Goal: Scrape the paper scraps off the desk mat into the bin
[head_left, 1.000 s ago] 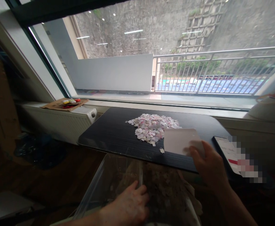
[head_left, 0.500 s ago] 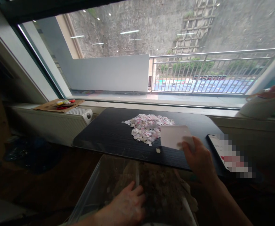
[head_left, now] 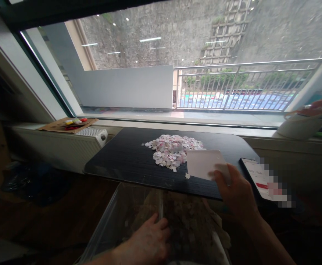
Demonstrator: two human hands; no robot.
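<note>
Scraps (head_left: 168, 152) lie heaped on the dark table (head_left: 122, 154), with one stray piece (head_left: 188, 176) just beside the card (head_left: 201, 163). The card is held broad face toward the viewer, its free edge at the heap's right side, a pose that appears to suit pushing loose pieces; contact with the heap cannot be told. The clear bin (head_left: 106, 217) sits below the table's near edge, a position apparently fit for catching scraps. The right hand (head_left: 234, 186) pinches the card between thumb and fingers. The left hand (head_left: 152, 237), half curled, lies at the bin's inner edge; whether it grips cannot be told.
</note>
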